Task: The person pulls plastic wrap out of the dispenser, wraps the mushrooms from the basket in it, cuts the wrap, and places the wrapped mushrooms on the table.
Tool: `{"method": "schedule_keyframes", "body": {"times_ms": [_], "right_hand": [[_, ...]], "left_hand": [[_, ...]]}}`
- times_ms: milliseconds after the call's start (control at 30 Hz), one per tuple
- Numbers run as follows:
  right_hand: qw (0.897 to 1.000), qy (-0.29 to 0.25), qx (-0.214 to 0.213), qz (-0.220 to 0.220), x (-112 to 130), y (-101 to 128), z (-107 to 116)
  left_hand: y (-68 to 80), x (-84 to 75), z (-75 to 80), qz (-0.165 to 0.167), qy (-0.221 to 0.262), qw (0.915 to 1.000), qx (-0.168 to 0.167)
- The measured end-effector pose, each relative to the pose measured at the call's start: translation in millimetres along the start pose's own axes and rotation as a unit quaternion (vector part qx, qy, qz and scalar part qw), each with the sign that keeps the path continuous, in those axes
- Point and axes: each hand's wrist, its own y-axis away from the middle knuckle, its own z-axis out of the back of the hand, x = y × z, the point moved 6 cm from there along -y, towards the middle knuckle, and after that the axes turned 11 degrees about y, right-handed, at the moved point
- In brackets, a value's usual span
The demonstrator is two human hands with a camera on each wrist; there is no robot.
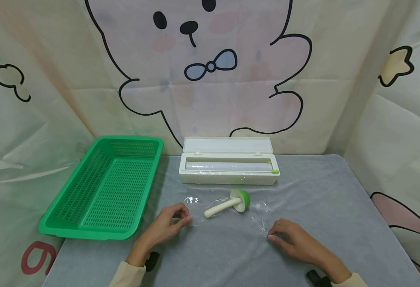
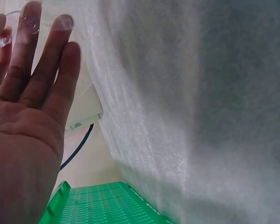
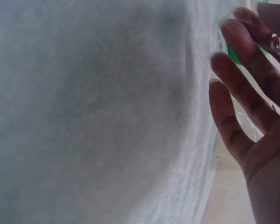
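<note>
A toy mushroom [image 1: 244, 201] with a green cap and a pale stem lies on its side, cap to the right, on a sheet of clear cling film [image 1: 192, 200]. My left hand [image 1: 168, 224] pinches the film's left edge between thumb and fingers. Over on the right, my right hand [image 1: 296, 242] pinches the opposite edge, where the film gathers into creases. Neither hand touches the mushroom. In the left wrist view, bits of film cling to the fingers [image 2: 56, 51]. The right wrist view shows shiny film by the fingertips, with the thumb mostly cut off.
Behind the mushroom stands a white cling film dispenser [image 1: 228, 178], lid raised, with a roll inside and a green slider on its right. A green perforated basket [image 1: 152, 179] sits at the left. Grey cloth [image 1: 339, 207] covers the table, and printed curtains enclose it.
</note>
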Motion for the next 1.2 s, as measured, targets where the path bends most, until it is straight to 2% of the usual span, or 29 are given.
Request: {"method": "schedule_keyframes", "body": {"times_ms": [167,300,500,633,833,1067,1200], "right_hand": [[0.999,-0.028,-0.006,-0.029,-2.6,1.8,2.2],[0.996,-0.062,0.011,-0.059,-4.9,0.7,-1.4],[0.994,-0.052,0.008,-0.098,-9.7,1.8,-5.8],[0.992,-0.048,-0.023,-0.113,-13.2,0.8,-5.0],[0.983,-0.059,-0.07,-0.158,-21.0,-0.8,-1.6],[0.976,-0.065,-0.1,-0.184,-28.1,-4.6,1.1],[0.971,-0.063,-0.132,-0.191,-29.7,-8.7,3.5]], "left_hand": [[1.6,3.4,-4.7,-0.001,0.014,0.9995,0.028],[3.1,6.0,-8.0,0.029,0.017,0.9983,0.048],[4.8,9.0,-9.3,0.072,0.022,0.9955,0.057],[5.1,10.4,-7.3,0.078,0.024,0.9955,0.047],[3.8,8.3,-3.9,0.063,0.013,0.9976,0.027],[1.7,2.5,-0.3,0.05,0.013,0.9982,-0.029],[0.4,-0.4,-0.8,0.047,0.004,0.9975,-0.053]]}}
